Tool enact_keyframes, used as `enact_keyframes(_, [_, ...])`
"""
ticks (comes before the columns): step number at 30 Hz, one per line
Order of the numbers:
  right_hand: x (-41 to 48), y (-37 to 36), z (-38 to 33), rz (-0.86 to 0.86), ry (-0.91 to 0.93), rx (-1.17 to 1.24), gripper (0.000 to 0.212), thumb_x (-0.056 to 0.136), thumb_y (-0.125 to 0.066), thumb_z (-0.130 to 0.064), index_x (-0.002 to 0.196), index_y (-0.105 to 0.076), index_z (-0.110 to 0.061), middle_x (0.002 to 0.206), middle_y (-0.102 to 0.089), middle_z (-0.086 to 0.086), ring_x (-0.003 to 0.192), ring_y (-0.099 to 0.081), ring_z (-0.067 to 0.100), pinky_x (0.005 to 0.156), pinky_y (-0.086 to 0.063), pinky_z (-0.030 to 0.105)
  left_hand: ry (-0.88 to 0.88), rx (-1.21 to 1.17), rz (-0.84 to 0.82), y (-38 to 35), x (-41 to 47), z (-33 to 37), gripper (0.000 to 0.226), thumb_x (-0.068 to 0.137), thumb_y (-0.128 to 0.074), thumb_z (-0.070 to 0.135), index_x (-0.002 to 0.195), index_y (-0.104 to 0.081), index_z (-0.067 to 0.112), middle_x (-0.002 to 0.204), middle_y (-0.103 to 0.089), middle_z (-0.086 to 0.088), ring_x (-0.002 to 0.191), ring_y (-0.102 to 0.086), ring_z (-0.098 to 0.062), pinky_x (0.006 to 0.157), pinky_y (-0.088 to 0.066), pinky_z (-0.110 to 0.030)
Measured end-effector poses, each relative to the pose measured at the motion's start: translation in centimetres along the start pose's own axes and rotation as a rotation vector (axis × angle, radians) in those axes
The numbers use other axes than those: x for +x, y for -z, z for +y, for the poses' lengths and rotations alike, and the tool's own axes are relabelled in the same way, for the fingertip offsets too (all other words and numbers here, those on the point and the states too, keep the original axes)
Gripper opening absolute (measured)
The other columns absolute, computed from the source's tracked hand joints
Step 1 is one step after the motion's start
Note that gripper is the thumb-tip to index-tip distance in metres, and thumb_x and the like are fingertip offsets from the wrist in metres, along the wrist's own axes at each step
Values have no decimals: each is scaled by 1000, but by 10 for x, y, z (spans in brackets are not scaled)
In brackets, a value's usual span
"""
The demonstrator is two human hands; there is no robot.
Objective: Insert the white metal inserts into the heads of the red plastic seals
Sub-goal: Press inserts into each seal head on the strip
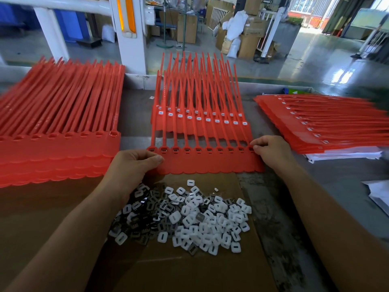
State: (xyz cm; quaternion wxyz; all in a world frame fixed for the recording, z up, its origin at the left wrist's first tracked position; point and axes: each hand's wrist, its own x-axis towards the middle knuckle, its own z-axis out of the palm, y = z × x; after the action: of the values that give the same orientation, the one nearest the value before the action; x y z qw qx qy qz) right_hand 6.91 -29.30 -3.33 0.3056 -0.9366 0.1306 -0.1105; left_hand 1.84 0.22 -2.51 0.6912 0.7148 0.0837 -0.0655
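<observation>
Hundreds of small inserts [195, 220] sit heaped lower ctr of frame on a brown cardboard sheet [189, 272]. They are white rounded squares w/ a slot thru the middle, mixed w/ dark grey, metal-looking plates toward the heap's left. Prob. very light, hard & a bit slick. Best taken one at a time by the edges w/ a fingertip pinch.

Just beyond, both grips are on the front strip of red seals [210, 164], which lies mid frame touching the cardboard's far edge. The left grip [134, 163] pinches its left end betw. thumb & fingers. The right grip [271, 150] pinches the right end by the last head. The strip is approx ten seals joined along a flat scalloped tag band, each w/ a boxy head [197, 149]; sockets look unfilled. Plastic looks thin, smooth, likely light & bendy. The long tails will flop, so hold by the tag band, not the tails.

Behind, filled strips [202, 120] overlap, w/ white showing in every head and tails fanning toward upper ctr. At frame left is a thick left stack [59, 144] w/ open heads. At frame right is a fanned right stack [326, 127], blurred, w/ white specks at the heads. All rests on a grey, scuffed surface [315, 199].
</observation>
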Motion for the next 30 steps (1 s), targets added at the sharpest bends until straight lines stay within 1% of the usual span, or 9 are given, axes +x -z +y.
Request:
enact_keyframes(3, [-8, 3, -6, 38, 49, 2, 16, 86, -59, -13, 99, -69, -15, 105, -66, 3, 90, -54, 12, 78, -39, 23, -5, 7, 1, 0, -1, 0, 9, 81, -65, 11, 75, -70, 6, 66, -70, -8, 55, -66, -14, 46, -48, -16])
enact_keyframes(5, [-17, 5, -17, 32, 129, 10, 16, 87, -60, -14, 100, -69, -14, 97, -64, -3, 85, -53, 6, 72, -38, 15, -6, 19, 3, 0, 0, 0, 9, 81, -65, 11, 75, -70, 7, 67, -70, -8, 56, -67, -14, 46, -49, -16])
enact_keyframes(7, [-28, 6, -32, -70, 226, 10, 13, 87, -61, -15, 96, -69, -16, 87, -60, -11, 77, -51, -4, 64, -33, 6, -10, 33, 5, 1, 1, -1, 9, 81, -65, 12, 75, -71, 8, 68, -71, -8, 57, -67, -14, 47, -49, -15])
enact_keyframes(12, [-61, -2, -71, -405, 432, -76, 11, 87, -62, -19, 95, -69, -17, 82, -56, -20, 71, -49, -15, 59, -36, 1, -37, 126, 19, 1, 2, -3, 11, 81, -65, 16, 72, -71, 14, 70, -71, -4, 64, -68, -14, 55, -50, -20])
enact_keyframes(17, [-80, -18, -92, -538, 497, -107, 14, 84, -65, -24, 94, -70, -16, 80, -57, -19, 70, -51, -9, 66, -39, 5, -81, 258, 50, -1, 1, -6, 15, 83, -65, 21, 69, -71, 20, 68, -70, 4, 67, -67, -11, 62, -46, -22])
enact_keyframes(22, [-83, -30, -99, -546, 453, -164, 15, 83, -67, -24, 94, -70, -15, 98, -67, -5, 90, -60, 7, 81, -48, 25, -140, 383, 45, -3, 0, -6, 14, 85, -63, 22, 73, -70, 24, 64, -69, 9, 61, -64, -3, 56, -41, -14])
enact_keyframes(27, [-83, -34, -101, -543, 448, -224, 11, 83, -67, -26, 88, -68, -16, 96, -64, -6, 84, -53, 5, 72, -38, 21, -284, 644, 70, -6, -1, -7, 11, 86, -61, 20, 88, -71, 22, 73, -59, 23, 67, -53, 9, 56, -34, -4])
enact_keyframes(29, [-82, -34, -102, -557, 451, -223, 8, 83, -67, -25, 84, -66, -17, 90, -61, -8, 85, -54, 7, 69, -38, 19, -351, 746, 75, -8, -3, -7, 13, 86, -60, 19, 91, -72, 20, 83, -66, 16, 69, -52, 8, 62, -35, -2])
enact_keyframes(30, [-81, -33, -102, -571, 457, -220, 7, 83, -66, -25, 81, -64, -19, 87, -58, -9, 85, -54, 7, 66, -37, 17, -386, 800, 74, -9, -3, -8, 15, 87, -59, 19, 93, -72, 19, 90, -69, 11, 73, -54, 5, 69, -36, -7])
